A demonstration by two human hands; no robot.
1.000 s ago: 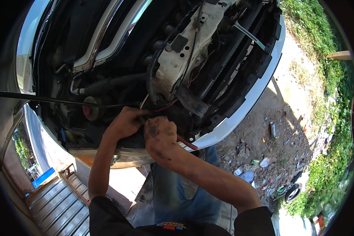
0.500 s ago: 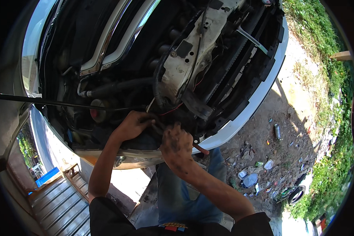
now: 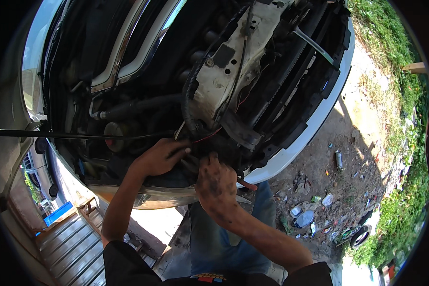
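Note:
My left hand (image 3: 159, 157) reaches over the front edge of a car's engine bay. Its fingers and thumb close around something dark and shadowed that I cannot make out. Beside it, my grease-blackened right hand (image 3: 217, 183) is closed with the knuckles up. A reddish tool handle (image 3: 247, 185) sticks out past its right side; the rest of that tool is hidden under the hand. Just beyond my fingers, a thin red wire (image 3: 209, 135) and a black corrugated hose (image 3: 188, 107) run down beside the pale metal crossmember (image 3: 214, 78).
A black prop rod (image 3: 71, 135) crosses the bay from the left. The headlight (image 3: 159, 199) and white bumper (image 3: 295, 148) curve along the near side. A metal bar tool (image 3: 314, 45) lies over the radiator area. Litter and a spray can (image 3: 338, 159) are on the ground at right.
The view has shifted slightly, so the car's front sits a little differently. Both hands stay at the same spot, the left fingers a bit straighter.

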